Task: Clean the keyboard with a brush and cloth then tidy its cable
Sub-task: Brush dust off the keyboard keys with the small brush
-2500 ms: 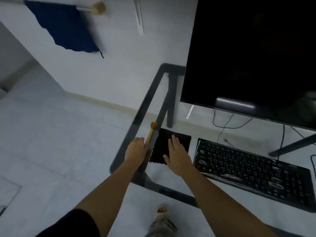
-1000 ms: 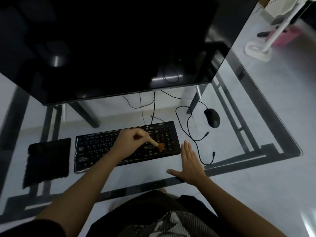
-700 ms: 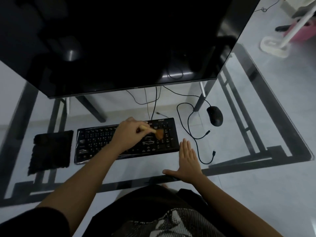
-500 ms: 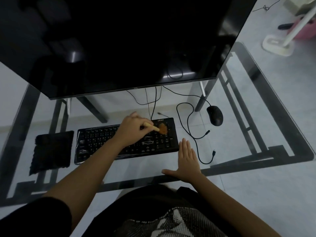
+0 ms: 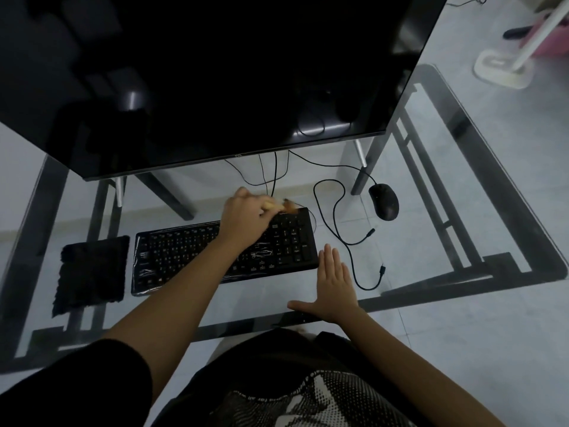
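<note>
Since half a second earlier, your left hand (image 5: 246,215) had carried the brush (image 5: 284,205) from the number keys up to the far right corner of the keyboard (image 5: 184,251), and the bristles were at its back rim. The fingers were curled round the handle, and the brush head looked blurred. Your right hand (image 5: 331,285) lay flat on the glass desk (image 5: 425,248) just beside the near right corner of the keyboard, fingers straight and together, thumb spread out. I judged you were in the brushing step, early in the task. The cloth (image 5: 90,269) lay untouched just left of the keyboard, and the loose cable (image 5: 341,238) curled between keyboard and mouse (image 5: 383,200). The next move probably called for brushing the remaining rows leftward before taking the cloth.
</note>
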